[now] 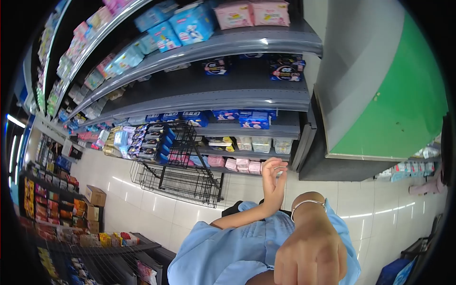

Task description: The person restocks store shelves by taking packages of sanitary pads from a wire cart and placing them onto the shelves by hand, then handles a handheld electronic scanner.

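My left hand [274, 175] is raised in front of my blue shirt [228, 254], its fingers loosely bent and apart, with nothing seen in it. Behind it are the lowest shelves, where pink packs [243, 165] stand. My right hand [311, 254] is large and close to the camera at the bottom, a thin bangle [308, 203] on its wrist. Its fingers are bent and pressed together; the fingertips run out of the frame, so anything in them is hidden.
Dark shelving [204, 97] carries packaged goods, with blue packs [192, 23] high up. A black wire cart [175, 183] loaded with packs stands left of centre. At right is a green and white pillar [387, 95]. Cardboard boxes [95, 195] and snack racks line the left.
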Demonstrator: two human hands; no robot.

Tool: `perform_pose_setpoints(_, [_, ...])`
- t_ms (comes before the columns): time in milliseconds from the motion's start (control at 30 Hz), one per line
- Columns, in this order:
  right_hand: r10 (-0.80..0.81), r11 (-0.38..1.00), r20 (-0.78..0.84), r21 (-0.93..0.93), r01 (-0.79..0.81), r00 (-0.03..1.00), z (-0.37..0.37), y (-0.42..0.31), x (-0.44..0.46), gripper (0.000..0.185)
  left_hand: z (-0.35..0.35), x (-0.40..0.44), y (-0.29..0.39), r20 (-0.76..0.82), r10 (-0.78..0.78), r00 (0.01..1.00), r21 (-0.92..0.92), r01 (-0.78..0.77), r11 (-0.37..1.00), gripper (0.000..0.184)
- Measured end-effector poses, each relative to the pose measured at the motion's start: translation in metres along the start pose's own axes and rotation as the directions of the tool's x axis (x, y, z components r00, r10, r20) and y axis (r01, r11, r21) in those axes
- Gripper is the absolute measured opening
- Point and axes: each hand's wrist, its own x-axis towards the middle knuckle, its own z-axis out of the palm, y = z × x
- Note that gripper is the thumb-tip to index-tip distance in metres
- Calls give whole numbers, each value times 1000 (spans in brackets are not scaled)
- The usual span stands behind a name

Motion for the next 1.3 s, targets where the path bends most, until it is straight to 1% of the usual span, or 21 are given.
perform_pose_setpoints(100, [26,995,23,98,-28,999,-14,29,16,17,-28,0,20,5,23,1000,-27,-22,999,37])
perform_pose_setpoints(133, [40,989,29,144,-44,999,-20,42,22,17,-42,-1,28,-18,10,1000,-26,-10,1000,36])
perform_pose_setpoints(200, [138,984,97,100,-148,986,-35,75,40,13,-77,-4,47,-73,-12,997,-24,10,1000,35])
perform_pose_setpoints(267, [246,967,151,31,-253,957,-52,114,54,12,-125,-8,62,-245,-10,969,21,16,1000,31])
perform_pose_setpoints(333, [360,933,173,-62,-355,917,-63,162,52,27,-182,-20,77,-418,18,908,53,4,999,28])
perform_pose_setpoints(400, [536,844,-32,-15,-536,844,-71,203,55,26,-241,-43,85,-603,40,796,58,-7,998,23])
perform_pose_setpoints(433, [613,787,-134,19,-617,778,-74,224,55,25,-271,-58,87,-665,46,746,107,34,994,23])
perform_pose_setpoints(500, [539,763,-383,-154,-628,750,-86,270,52,17,-307,-92,101,-768,90,635,223,133,966,25])
perform_pose_setpoints(600, [434,776,-594,-137,-616,678,-115,330,29,12,-353,-137,113,-757,137,639,238,74,969,26])
perform_pose_setpoints(633, [386,734,-659,-204,-648,645,-127,346,19,11,-341,-135,147,-812,46,582,164,151,975,23])
perform_pose_setpoints(700, [267,621,-776,-315,-718,571,-146,365,-4,10,-364,-149,146,-833,-14,553,121,207,971,19])
perform_pose_setpoints(767, [186,436,-832,-407,-803,523,-159,370,-19,8,-376,-160,144,-839,-56,541,100,253,962,17])
perform_pose_setpoints(800, [137,332,-854,-438,-835,502,-167,371,-27,8,-381,-162,142,-835,-84,543,80,270,959,17])
perform_pose_setpoints(867, [116,7,-847,-521,-853,518,-187,370,-50,13,-391,-167,135,-825,-143,546,36,303,952,17])
perform_pose_setpoints(900, [108,-160,-842,-539,-827,528,-198,371,-59,17,-397,-168,131,-813,-167,558,21,315,949,18])
perform_pose_setpoints(1000, [100,-351,-827,-550,-758,554,-230,371,-76,27,-406,-168,129,-779,-239,579,4,386,922,19])
perform_pose_setpoints(1033, [124,-385,-848,-520,-763,515,-241,371,-75,34,-407,-166,130,-776,-223,590,40,398,916,20])
perform_pose_setpoints(1133, [78,-430,-787,-580,-692,612,-287,381,-74,40,-423,-154,126,-790,-320,523,16,539,842,21])
perform_pose_setpoints(1167, [88,-436,-795,-572,-695,600,-304,387,-78,52,-435,-155,115,-782,-345,520,5,557,830,20])
perform_pose_setpoints(1267, [-15,-447,-790,-543,-711,613,-347,406,-69,61,-453,-126,119,-744,-421,519,-56,580,813,18])
perform_pose_setpoints(1300, [-11,-449,-810,-520,-727,587,-362,413,-69,67,-460,-112,120,-733,-420,535,-26,595,804,18])
